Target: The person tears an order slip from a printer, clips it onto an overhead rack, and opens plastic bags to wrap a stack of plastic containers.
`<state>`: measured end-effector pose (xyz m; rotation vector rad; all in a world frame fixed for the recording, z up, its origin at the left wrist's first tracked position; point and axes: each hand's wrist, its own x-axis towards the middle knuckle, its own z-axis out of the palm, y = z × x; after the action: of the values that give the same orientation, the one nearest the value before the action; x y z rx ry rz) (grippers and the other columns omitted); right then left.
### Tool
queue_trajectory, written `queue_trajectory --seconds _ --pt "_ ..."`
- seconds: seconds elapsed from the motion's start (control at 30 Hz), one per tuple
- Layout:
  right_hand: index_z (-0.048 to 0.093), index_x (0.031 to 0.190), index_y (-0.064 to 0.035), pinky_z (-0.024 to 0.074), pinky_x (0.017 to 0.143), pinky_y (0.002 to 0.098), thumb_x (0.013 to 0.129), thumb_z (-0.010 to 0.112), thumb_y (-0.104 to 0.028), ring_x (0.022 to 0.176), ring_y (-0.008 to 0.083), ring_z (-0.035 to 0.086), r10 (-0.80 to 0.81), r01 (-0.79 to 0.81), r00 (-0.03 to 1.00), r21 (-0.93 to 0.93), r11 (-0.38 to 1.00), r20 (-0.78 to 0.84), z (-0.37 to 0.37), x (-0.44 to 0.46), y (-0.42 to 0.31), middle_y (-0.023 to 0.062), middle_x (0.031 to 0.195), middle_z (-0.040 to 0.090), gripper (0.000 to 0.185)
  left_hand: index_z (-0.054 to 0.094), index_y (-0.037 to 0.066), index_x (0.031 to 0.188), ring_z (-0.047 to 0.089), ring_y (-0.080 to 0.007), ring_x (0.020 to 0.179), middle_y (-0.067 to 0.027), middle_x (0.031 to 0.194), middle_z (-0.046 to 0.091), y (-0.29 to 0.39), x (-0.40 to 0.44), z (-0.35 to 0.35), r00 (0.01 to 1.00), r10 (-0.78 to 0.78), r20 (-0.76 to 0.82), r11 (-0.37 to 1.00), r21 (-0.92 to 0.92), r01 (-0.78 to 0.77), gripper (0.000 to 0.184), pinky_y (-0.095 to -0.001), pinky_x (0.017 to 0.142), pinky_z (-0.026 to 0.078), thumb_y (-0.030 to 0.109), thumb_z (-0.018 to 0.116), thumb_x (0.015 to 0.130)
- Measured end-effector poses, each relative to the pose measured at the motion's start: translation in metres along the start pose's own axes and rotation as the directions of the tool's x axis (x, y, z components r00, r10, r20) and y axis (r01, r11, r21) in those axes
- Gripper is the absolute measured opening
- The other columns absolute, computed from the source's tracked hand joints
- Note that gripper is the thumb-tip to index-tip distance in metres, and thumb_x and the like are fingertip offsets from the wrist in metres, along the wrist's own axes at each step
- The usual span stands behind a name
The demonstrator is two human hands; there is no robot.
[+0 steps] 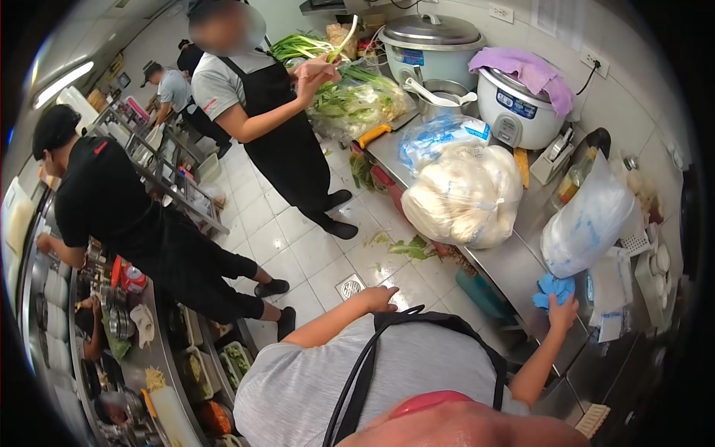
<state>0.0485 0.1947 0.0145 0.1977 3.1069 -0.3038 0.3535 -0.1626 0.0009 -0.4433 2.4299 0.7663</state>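
On the steel counter [532, 257] at the right, my right hand [564, 311] is closed on a blue cloth [554, 288], just below a tall clear plastic bag [588, 223]. My left hand [378, 299] is held out over the tiled floor with its fingers apart and nothing in it. A large knotted bag of white pieces [465, 195] lies on the counter further forward, beside a blue and clear plastic package [439, 141].
Two rice cookers [514, 108] stand at the back, one under a purple cloth [525, 67]. A co-worker in a black apron [275, 141] holds green onions near bagged greens [354, 104]. Another co-worker in black [141, 194] stands left. Leaf scraps [412, 248] lie near a floor drain [349, 287].
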Motion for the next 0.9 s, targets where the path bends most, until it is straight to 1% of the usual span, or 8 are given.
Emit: queue_trajectory --seconds 0.13,0.27,0.37,0.6,0.7,0.8,0.87,0.9 --pt "0.035 0.122 -0.0164 0.0320 0.087 0.0484 0.075 0.052 -0.035 0.115 0.0280 0.031 -0.097 0.095 0.994 -0.041 0.995 -0.057 0.039 -0.009 0.006 0.0076 0.128 0.030 0.053 0.033 0.011 0.121 0.049 -0.0327 0.097 -0.0194 0.108 0.047 -0.012 0.018 -0.003 1.000 0.011 -0.021 0.997 0.081 -0.009 0.058 -0.0398 0.080 0.040 0.037 0.052 0.073" --pt "0.051 0.100 -0.0090 0.0365 0.081 0.0407 0.073 0.055 -0.021 0.099 0.0303 0.043 -0.209 0.222 0.968 0.085 0.971 -0.137 0.028 -0.015 0.006 0.0106 0.108 0.046 0.030 0.031 0.010 0.123 0.048 -0.0343 0.095 -0.0197 0.107 0.047 0.022 0.034 -0.006 0.996 0.084 0.000 0.992 0.092 -0.083 0.057 -0.0404 0.079 0.040 0.035 0.051 0.075" --pt "0.052 0.084 -0.0052 0.0371 0.077 0.0385 0.070 0.058 -0.016 0.090 0.0308 0.046 -0.353 0.388 0.907 0.131 0.912 -0.232 0.031 -0.003 0.018 0.0123 0.093 0.050 0.018 0.031 0.010 0.123 0.049 -0.0350 0.095 -0.0199 0.108 0.047 0.059 0.049 0.003 0.989 0.149 0.004 0.987 0.061 -0.149 0.057 -0.0403 0.079 0.040 0.034 0.051 0.076" --pt "0.051 0.084 -0.0064 0.0360 0.077 0.0409 0.064 0.063 -0.020 0.091 0.0320 0.043 -0.523 0.607 0.784 0.235 0.759 -0.333 0.038 0.005 0.040 0.0127 0.094 0.047 0.027 0.029 0.007 0.123 0.046 -0.0362 0.099 -0.0222 0.110 0.045 0.146 0.079 0.025 0.968 0.246 0.041 0.969 -0.029 -0.245 0.058 -0.0396 0.083 0.038 0.034 0.051 0.076" --pt "0.051 0.090 -0.0070 0.0346 0.080 0.0420 0.061 0.064 -0.021 0.094 0.0325 0.041 -0.627 0.740 0.666 0.256 0.622 -0.403 0.039 0.008 0.051 0.0130 0.096 0.046 0.035 0.032 0.006 0.121 0.046 -0.0343 0.101 -0.0212 0.109 0.047 0.160 0.103 0.029 0.941 0.323 -0.096 0.941 -0.072 -0.331 0.062 -0.0383 0.083 0.038 0.039 0.054 0.073" --pt "0.051 0.090 -0.0067 0.0346 0.080 0.0416 0.061 0.064 -0.021 0.094 0.0325 0.041 -0.663 0.759 0.651 0.321 0.566 -0.369 0.035 0.013 0.057 0.0131 0.096 0.046 0.035 0.029 0.002 0.123 0.040 -0.0307 0.109 -0.0209 0.120 0.038 0.158 0.112 -0.004 0.901 0.393 -0.182 0.901 -0.116 -0.417 0.062 -0.0342 0.091 0.032 0.035 0.051 0.077" --pt "0.051 0.091 -0.0066 0.0348 0.080 0.0414 0.060 0.065 -0.020 0.093 0.0325 0.041 -0.672 0.769 0.639 0.344 0.539 -0.375 0.034 0.015 0.060 0.0131 0.096 0.046 0.036 0.035 0.001 0.119 0.045 -0.0335 0.103 -0.0234 0.111 0.045 0.162 0.090 -0.041 0.874 0.293 -0.387 0.927 -0.111 -0.359 0.061 -0.0360 0.086 0.036 0.037 0.055 0.073" --pt "0.051 0.091 -0.0066 0.0349 0.079 0.0414 0.060 0.065 -0.020 0.093 0.0324 0.041 -0.674 0.771 0.636 0.360 0.526 -0.377 0.035 0.015 0.060 0.0132 0.096 0.046 0.037 0.029 0.000 0.121 0.046 -0.0325 0.101 -0.0225 0.111 0.046 0.157 0.083 -0.060 0.850 0.254 -0.461 0.943 -0.077 -0.324 0.065 -0.0352 0.085 0.037 0.034 0.057 0.073"
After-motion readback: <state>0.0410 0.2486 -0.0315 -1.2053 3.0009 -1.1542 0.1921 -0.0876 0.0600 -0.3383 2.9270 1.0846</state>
